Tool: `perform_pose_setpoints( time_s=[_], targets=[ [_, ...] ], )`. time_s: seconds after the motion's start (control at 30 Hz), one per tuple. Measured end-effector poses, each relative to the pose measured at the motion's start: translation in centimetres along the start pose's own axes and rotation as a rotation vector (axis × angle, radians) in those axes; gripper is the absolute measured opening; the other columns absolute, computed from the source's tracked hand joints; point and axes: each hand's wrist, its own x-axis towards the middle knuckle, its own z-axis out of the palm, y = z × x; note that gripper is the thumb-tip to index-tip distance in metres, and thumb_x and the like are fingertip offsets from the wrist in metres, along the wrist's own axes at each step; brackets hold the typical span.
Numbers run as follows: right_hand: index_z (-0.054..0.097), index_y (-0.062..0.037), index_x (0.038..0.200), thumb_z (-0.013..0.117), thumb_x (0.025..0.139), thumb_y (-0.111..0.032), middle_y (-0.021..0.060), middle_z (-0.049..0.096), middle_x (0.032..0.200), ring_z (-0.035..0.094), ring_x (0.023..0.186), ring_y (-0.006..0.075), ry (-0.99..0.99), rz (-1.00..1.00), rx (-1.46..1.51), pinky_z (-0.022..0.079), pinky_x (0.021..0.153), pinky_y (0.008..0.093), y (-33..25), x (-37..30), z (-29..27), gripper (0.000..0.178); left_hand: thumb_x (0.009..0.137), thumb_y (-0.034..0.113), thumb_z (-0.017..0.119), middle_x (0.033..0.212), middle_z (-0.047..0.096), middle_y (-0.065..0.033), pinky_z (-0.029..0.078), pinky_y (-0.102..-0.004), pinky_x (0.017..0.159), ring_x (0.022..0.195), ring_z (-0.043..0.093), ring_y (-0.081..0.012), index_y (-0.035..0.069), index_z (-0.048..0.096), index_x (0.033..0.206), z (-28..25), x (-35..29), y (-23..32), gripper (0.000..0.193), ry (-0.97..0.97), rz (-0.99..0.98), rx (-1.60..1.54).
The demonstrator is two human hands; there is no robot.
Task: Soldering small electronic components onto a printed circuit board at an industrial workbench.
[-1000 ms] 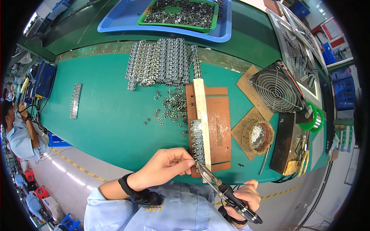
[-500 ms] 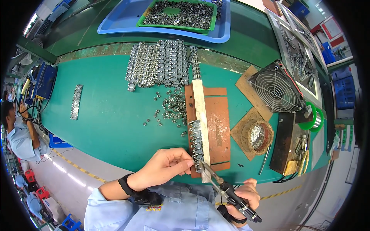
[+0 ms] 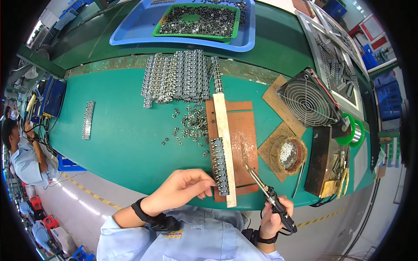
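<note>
My right hand (image 3: 274, 219) grips a soldering iron (image 3: 271, 195), its tip pointing up and left over the reddish-brown board (image 3: 247, 148). On that board lies a pale wooden bar (image 3: 222, 126). Against the bar's left side is a strip of small dark electronic parts (image 3: 219, 163). My left hand (image 3: 180, 190) is at the strip's near end, thumb and fingers pinched together. What they hold, if anything, is hidden. Small loose metal pieces (image 3: 194, 122) are scattered left of the board, below several rows of finished-looking strips (image 3: 178, 78).
A single strip (image 3: 88, 121) lies far left. At the right are a fan (image 3: 309, 102), a round pot of silvery bits (image 3: 287, 155), a dark box (image 3: 318, 163) and a green solder spool (image 3: 355, 132). Beyond sits a blue tray (image 3: 130, 32) holding a green tray (image 3: 235, 28) of small parts.
The soldering iron has moved right, away from the strip's near end, and now points over the brown board. My left hand has stayed nearly in place, beside the strip.
</note>
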Motion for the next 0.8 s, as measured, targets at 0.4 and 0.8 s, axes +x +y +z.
perform_pose_setpoints(
  time_s=[0.4, 0.8],
  targets=[
    [0.046, -0.0019, 0.098, 0.065, 0.07, -0.045, 0.0061, 0.045, 0.077, 0.046, 0.059, 0.0113, 0.006, 0.054, 0.099, 0.035, 0.049, 0.0195, 0.3, 0.5, -0.5, 0.055, 0.084, 0.006, 0.054, 0.069, 0.056, -0.0025, 0.04, -0.0206, 0.05, 0.057, 0.05, -0.0049, -0.003, 0.056, 0.086, -2.0, -1.2, 0.8, 0.01, 0.504, 0.354, 0.696],
    [0.047, -0.0017, 0.095, 0.065, 0.07, -0.043, 0.0066, 0.046, 0.076, 0.046, 0.056, 0.0116, -0.035, 0.037, 0.109, 0.036, 0.049, 0.0203, 0.5, 0.5, -0.7, 0.052, 0.086, 0.011, 0.053, 0.075, 0.056, -0.0001, 0.04, -0.0188, 0.051, 0.058, 0.048, -0.0047, 0.001, 0.054, 0.088, 1.0, -0.3, 0.2, 0.01, 0.036, -0.053, 0.021]
  ],
)
